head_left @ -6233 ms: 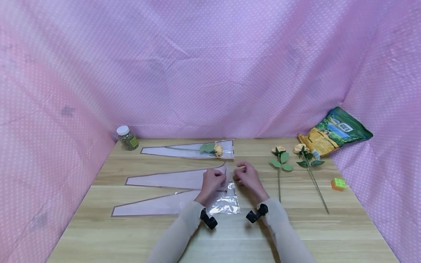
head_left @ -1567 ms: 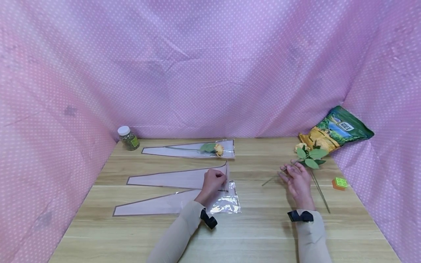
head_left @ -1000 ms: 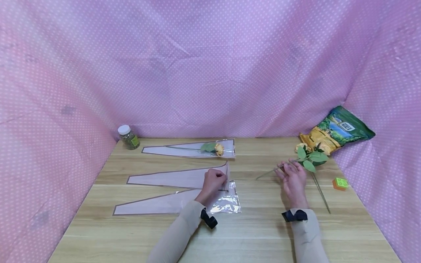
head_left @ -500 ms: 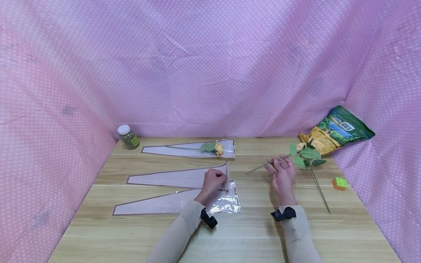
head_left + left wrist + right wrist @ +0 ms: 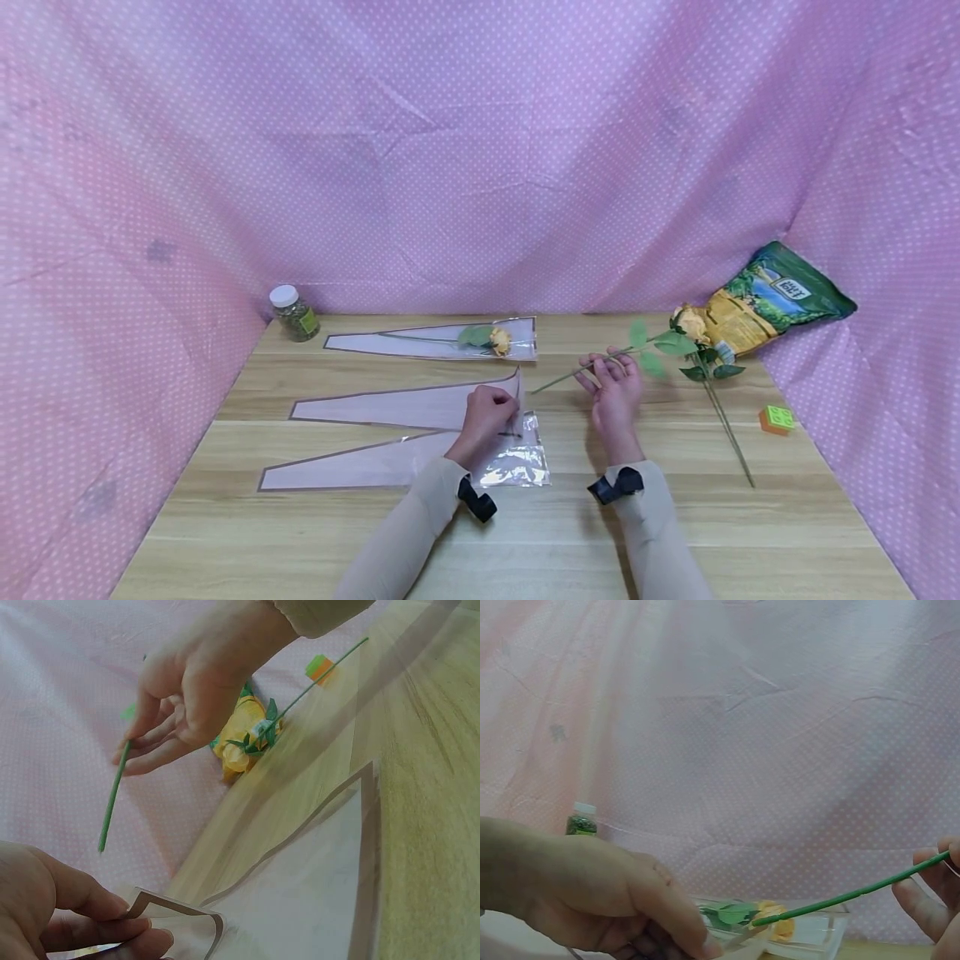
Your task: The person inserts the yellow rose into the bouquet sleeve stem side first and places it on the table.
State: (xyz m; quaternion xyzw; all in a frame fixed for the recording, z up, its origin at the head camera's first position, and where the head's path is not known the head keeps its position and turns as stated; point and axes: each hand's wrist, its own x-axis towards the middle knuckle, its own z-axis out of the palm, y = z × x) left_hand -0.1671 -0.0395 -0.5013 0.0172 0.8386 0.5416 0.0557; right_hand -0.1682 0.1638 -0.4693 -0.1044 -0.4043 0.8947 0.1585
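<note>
With thumb and fingers, my left hand (image 5: 483,417) pinches the lifted mouth edge of the middle flower sleeve (image 5: 397,404), a pale tapered wrapper with a brown border. My right hand (image 5: 617,404) holds a yellow artificial rose by its green stem (image 5: 855,893), palm turned up. The stem's bare end points left, just short of the sleeve's mouth and apart from it in the head view. Its leaves (image 5: 675,343) spread to the right of the hand. Another yellow rose (image 5: 726,429) lies on the table, its bloom overlapped by the held one in the head view.
At the back, a sleeve (image 5: 420,343) contains a yellow rose (image 5: 499,340). A third sleeve (image 5: 337,473) lies in front, partly under my left arm. A jar (image 5: 295,315) stands back left. A green-yellow bag (image 5: 772,292) and a toy block (image 5: 776,419) are at right.
My right hand has taken one rose from the table and carried it left, stem end first, towards the middle sleeve. The left hand keeps its place on the sleeve edge.
</note>
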